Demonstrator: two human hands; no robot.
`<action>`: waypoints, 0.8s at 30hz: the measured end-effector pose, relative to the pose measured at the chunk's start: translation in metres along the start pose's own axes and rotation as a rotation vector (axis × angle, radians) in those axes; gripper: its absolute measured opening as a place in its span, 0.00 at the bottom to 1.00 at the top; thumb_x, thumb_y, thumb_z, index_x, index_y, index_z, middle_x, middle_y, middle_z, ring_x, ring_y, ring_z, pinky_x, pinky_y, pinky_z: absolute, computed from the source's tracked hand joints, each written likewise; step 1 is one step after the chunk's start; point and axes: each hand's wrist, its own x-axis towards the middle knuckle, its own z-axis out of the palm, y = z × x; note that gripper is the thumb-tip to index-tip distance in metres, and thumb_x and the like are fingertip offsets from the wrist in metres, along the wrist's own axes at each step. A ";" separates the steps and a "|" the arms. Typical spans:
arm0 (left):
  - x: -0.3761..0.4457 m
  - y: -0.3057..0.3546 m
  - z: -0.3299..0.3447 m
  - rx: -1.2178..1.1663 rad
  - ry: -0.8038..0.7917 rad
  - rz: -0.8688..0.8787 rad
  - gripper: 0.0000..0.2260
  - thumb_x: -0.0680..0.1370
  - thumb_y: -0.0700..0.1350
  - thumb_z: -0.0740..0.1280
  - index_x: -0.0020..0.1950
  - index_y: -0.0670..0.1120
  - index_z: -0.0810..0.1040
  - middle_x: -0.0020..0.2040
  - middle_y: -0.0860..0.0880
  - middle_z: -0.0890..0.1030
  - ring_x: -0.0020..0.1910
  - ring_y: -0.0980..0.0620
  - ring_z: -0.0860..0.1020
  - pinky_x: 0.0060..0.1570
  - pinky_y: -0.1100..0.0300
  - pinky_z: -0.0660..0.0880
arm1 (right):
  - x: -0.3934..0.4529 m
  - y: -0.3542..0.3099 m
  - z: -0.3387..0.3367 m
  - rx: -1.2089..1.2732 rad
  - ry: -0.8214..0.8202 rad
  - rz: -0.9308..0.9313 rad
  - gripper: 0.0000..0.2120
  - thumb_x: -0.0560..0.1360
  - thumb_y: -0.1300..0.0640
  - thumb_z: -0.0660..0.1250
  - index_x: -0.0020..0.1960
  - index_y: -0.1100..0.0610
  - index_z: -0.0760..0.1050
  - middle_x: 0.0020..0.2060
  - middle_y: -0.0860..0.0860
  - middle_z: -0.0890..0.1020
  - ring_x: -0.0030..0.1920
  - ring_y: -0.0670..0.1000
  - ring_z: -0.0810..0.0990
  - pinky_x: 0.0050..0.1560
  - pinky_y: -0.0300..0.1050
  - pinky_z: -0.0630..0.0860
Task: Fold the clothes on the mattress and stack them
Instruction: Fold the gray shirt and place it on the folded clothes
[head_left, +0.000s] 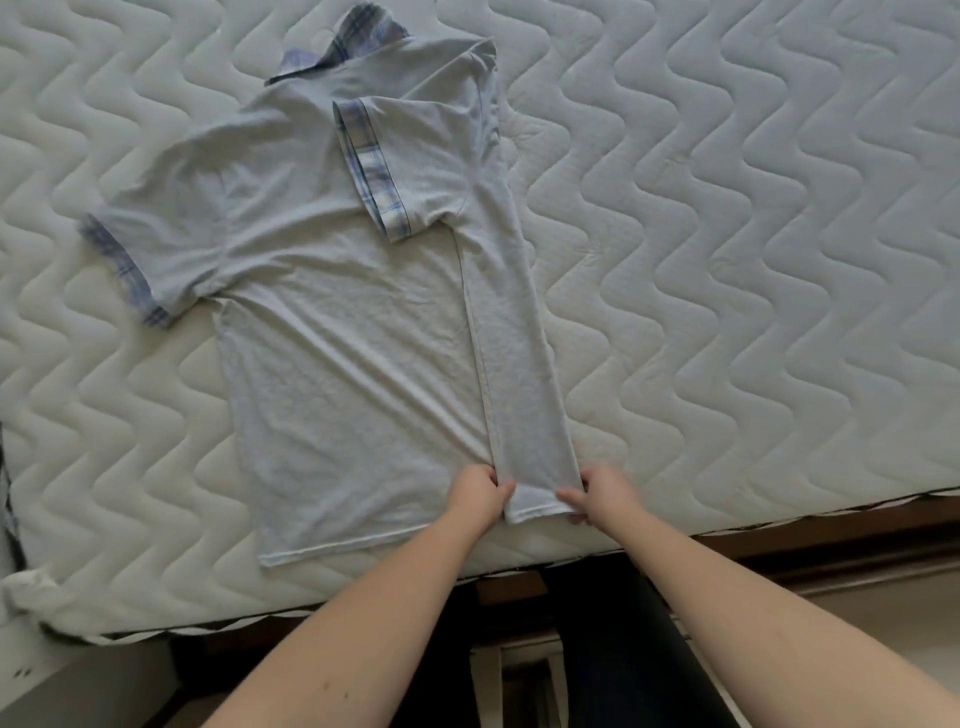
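1. Polo shirt (343, 332), pale grey-blue with plaid trim on collar and sleeve cuffs, lies spread flat on the quilted white mattress (727, 260), its hem toward the person.
2. Its right side is folded inward in a long strip, and the right sleeve (410, 161) is turned over onto the chest; the left sleeve (140, 249) lies spread out.
3. Left hand (478, 493) pinches the inner edge of the folded strip at the hem, fingers curled on the cloth.
4. Right hand (597, 493) grips the strip's outer edge at the hem.
5. No brand, label or writing can be read on the shirt or mattress.
6. A dark wooden bed frame (831, 540) shows below the mattress edge.
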 end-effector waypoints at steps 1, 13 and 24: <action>0.000 -0.001 0.001 0.019 0.004 0.011 0.12 0.78 0.50 0.67 0.44 0.41 0.80 0.44 0.40 0.84 0.45 0.41 0.82 0.46 0.52 0.78 | -0.002 -0.001 0.000 -0.025 -0.006 0.024 0.11 0.77 0.53 0.68 0.57 0.57 0.79 0.39 0.55 0.86 0.32 0.51 0.83 0.44 0.46 0.80; -0.015 -0.034 -0.003 -0.079 -0.058 -0.083 0.15 0.78 0.53 0.66 0.34 0.48 0.73 0.31 0.49 0.81 0.27 0.52 0.78 0.31 0.62 0.75 | -0.012 -0.038 -0.019 -0.506 0.231 0.023 0.23 0.78 0.34 0.58 0.41 0.53 0.76 0.37 0.49 0.78 0.46 0.54 0.81 0.36 0.45 0.67; 0.028 -0.055 -0.197 -0.629 0.321 0.138 0.07 0.81 0.46 0.63 0.43 0.48 0.74 0.36 0.50 0.79 0.31 0.55 0.76 0.30 0.62 0.71 | 0.036 -0.218 -0.037 -0.107 0.397 -0.399 0.08 0.80 0.46 0.61 0.54 0.48 0.75 0.39 0.40 0.76 0.39 0.39 0.74 0.35 0.38 0.67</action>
